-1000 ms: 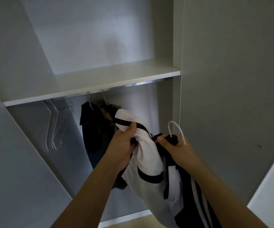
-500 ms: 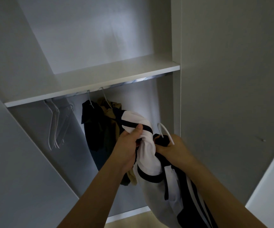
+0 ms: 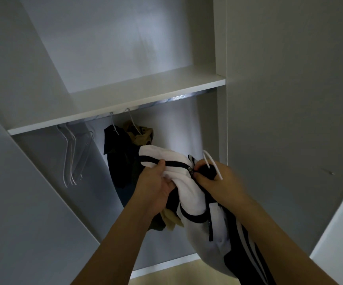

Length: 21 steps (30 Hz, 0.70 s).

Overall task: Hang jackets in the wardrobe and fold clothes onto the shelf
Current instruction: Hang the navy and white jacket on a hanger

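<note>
I'm mid-hang: my left hand (image 3: 156, 188) grips the white-and-black jacket (image 3: 189, 194) by its shoulder, my right hand (image 3: 222, 182) clutches its collar and the white hanger hook (image 3: 211, 164), just below the rail (image 3: 166, 100); next I judge the hook must lift onto that rail

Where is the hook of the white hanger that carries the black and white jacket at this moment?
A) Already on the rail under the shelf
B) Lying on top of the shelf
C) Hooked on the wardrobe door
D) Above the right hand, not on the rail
D: the white hanger has its hook sticking up above the right hand, well below the rail.
</note>
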Motion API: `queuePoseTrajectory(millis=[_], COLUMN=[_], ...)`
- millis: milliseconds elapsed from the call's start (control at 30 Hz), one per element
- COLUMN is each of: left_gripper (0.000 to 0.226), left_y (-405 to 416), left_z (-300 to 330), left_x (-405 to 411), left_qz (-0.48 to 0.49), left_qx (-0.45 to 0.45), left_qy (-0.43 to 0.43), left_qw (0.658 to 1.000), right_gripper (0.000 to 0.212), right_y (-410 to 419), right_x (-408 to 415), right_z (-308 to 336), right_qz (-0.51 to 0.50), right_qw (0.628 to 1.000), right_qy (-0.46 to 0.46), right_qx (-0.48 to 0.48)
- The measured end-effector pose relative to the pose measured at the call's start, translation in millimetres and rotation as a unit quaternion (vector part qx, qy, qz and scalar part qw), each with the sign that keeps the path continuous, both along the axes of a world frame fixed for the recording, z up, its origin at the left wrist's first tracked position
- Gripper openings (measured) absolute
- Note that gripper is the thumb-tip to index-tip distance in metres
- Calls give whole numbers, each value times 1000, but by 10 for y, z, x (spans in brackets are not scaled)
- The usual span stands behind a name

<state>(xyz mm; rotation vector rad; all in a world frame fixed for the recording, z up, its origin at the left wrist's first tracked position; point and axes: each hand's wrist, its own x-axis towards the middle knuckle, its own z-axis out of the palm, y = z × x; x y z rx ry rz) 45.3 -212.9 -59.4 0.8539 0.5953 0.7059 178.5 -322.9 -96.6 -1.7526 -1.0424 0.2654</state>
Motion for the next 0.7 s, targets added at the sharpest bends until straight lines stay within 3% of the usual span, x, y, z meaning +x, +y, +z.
queuePoseTrajectory(millis=[200, 433, 600, 700], left_gripper=[27, 22, 18, 13], left_y=[-38, -102, -83, -98], left_z=[-5, 19, 7, -2], left_x=[32, 158, 167, 151], left_qz=[-20, -7, 13, 40], left_qx=[-32, -28, 79, 172], left_qy=[-6, 22, 71, 139], left_qw=[999, 999, 994, 974], right_gripper=[36, 17, 11, 17], right_y=[-35, -9, -103, -131], right_x=[13, 76, 223, 309], right_z=[8, -14, 34, 92], right_qz=[34, 17, 45, 79], right_qw=[999, 999, 989, 986], right_qy=[29, -21, 140, 150], right_qx=[-5, -20, 19, 1])
